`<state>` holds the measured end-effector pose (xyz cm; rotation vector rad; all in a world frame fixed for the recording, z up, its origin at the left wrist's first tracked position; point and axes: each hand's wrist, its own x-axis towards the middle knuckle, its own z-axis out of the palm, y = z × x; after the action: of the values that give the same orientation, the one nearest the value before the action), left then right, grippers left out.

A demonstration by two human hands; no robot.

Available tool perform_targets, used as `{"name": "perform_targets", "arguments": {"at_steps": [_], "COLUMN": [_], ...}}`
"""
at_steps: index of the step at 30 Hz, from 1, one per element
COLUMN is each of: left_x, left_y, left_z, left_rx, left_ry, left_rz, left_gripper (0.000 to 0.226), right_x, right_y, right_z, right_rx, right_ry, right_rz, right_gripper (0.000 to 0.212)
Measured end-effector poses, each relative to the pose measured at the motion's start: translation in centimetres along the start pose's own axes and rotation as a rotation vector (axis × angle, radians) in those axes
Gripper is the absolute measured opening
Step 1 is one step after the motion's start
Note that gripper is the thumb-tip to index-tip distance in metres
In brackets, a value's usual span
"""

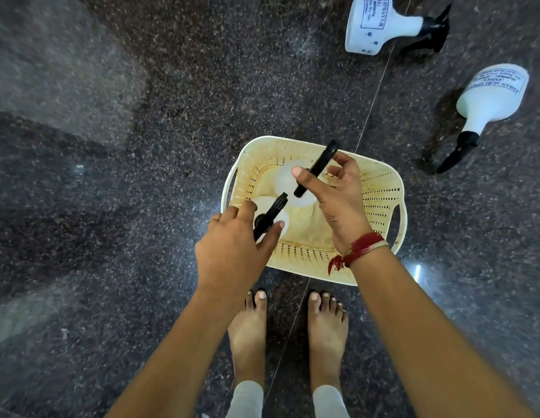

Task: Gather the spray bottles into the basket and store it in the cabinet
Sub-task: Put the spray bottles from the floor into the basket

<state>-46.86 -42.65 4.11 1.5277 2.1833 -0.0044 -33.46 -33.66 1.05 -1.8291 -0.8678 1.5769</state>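
A dark speckled granite floor (142, 176) fills the view, with a thin seam running diagonally across it. A cream perforated plastic basket (380, 188) sits on the floor just ahead of the person's bare feet (247, 327). Two white spray bottles stand upright inside the basket, seen from above: the left hand (232, 251) is closed around the black trigger head of the nearer bottle (270, 206), and the right hand (335, 191) pinches the black trigger head of the farther bottle (285, 179) between thumb and fingers. Two more white bottles lie on their sides on the floor beyond the basket to the right, well apart from it: one at the top edge (380, 25), the other lower right (492, 95). A red thread band (362, 247) wraps the right wrist.
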Motion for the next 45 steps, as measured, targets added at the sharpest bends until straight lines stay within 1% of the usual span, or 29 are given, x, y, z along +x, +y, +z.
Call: {"name": "perform_targets", "arguments": {"at_steps": [2, 4, 6, 8, 10, 13, 15, 17, 18, 19, 22, 24, 27, 29, 32, 34, 37, 40, 43, 45], "left_x": [0.3, 1.0, 2.0, 3.3, 4.3, 5.3, 6.1, 6.9, 7.2, 7.5, 8.3, 8.6, 9.1, 9.4, 9.8, 9.9, 9.6, 9.1, 8.3, 7.6], "left_y": [0.6, 1.5, 3.0, 4.8, 6.8, 8.6, 9.5, 10.0, 10.4, 10.8, 12.0, 12.8, 13.5, 13.8, 13.7, 13.5, 13.1, 12.6, 12.1, 11.9], "left_z": [-0.6, -1.2, -1.6, -1.9, -2.2, -2.4, -2.1, -1.7, -1.3, -0.9, 0.5, 1.5, 2.3, 2.3, 2.1, 1.9, 1.5, 0.8, 0.1, -0.5], "left_rx": [0.002, -0.039, -0.087, -0.081, -0.028, 0.082, 0.148, 0.162, 0.150, 0.134, 0.106, 0.114, 0.168, 0.155, 0.144, 0.141, 0.142, 0.145, 0.113, 0.073], "left_ry": [0.090, 0.177, 0.210, 0.156, 0.090, 0.034, 0.008, -0.009, -0.006, 0.002, -0.016, -0.058, -0.064, -0.057, -0.071, -0.077, -0.081, -0.105, -0.111, -0.091], "left_rz": [0.058, 0.153, 0.249, 0.336, 0.403, 0.487, 0.506, 0.481, 0.474, 0.472, 0.488, 0.503, 0.516, 0.510, 0.485, 0.484, 0.464, 0.416, 0.378, 0.359], "left_gripper": [0.053, 0.049, 0.045, 0.046, 0.046, 0.049, 0.052, 0.055, 0.054, 0.054, 0.051, 0.050, 0.048, 0.045, 0.041, 0.039, 0.037, 0.037, 0.037, 0.035], "right_x": [-0.2, -0.3, 0.0, 0.9, 2.3, 5.1, 7.4, 9.9, 11.1, 12.2, 14.5, 15.4, 16.4, 16.9, 17.5, 17.6, 16.6, 14.1, 9.5, 5.3], "right_y": [-0.2, -0.6, -1.4, -2.2, -3.2, -4.0, -3.6, -2.4, -1.7, -1.0, 0.6, 1.3, 1.9, 2.0, 1.6, 1.3, 0.9, -0.1, -2.2, -3.6], "right_z": [-0.8, -1.7, -2.9, -4.7, -7.1, -11.4, -14.7, -17.8, -19.4, -20.7, -22.7, -22.7, -21.5, -20.7, -19.7, -19.1, -18.5, -18.7, -18.5, -18.3], "right_rx": [-0.034, -0.056, -0.069, -0.068, -0.076, -0.191, -0.300, -0.413, -0.484, -0.562, -0.729, -0.783, -0.861, -0.815, -0.710, -0.667, -0.550, -0.296, -0.013, 0.060], "right_ry": [0.051, 0.094, 0.134, 0.191, 0.261, 0.416, 0.530, 0.603, 0.605, 0.572, 0.399, 0.309, 0.185, 0.210, 0.324, 0.373, 0.459, 0.513, 0.455, 0.390], "right_rz": [-0.058, -0.131, -0.211, -0.269, -0.315, -0.359, -0.314, -0.181, -0.090, -0.005, 0.152, 0.124, 0.035, -0.027, -0.106, -0.132, -0.180, -0.130, -0.117, -0.145], "right_gripper": [0.068, 0.064, 0.062, 0.059, 0.055, 0.047, 0.045, 0.052, 0.059, 0.068, 0.093, 0.099, 0.092, 0.078, 0.041, 0.024, 0.021, 0.020, 0.026, 0.029]}}
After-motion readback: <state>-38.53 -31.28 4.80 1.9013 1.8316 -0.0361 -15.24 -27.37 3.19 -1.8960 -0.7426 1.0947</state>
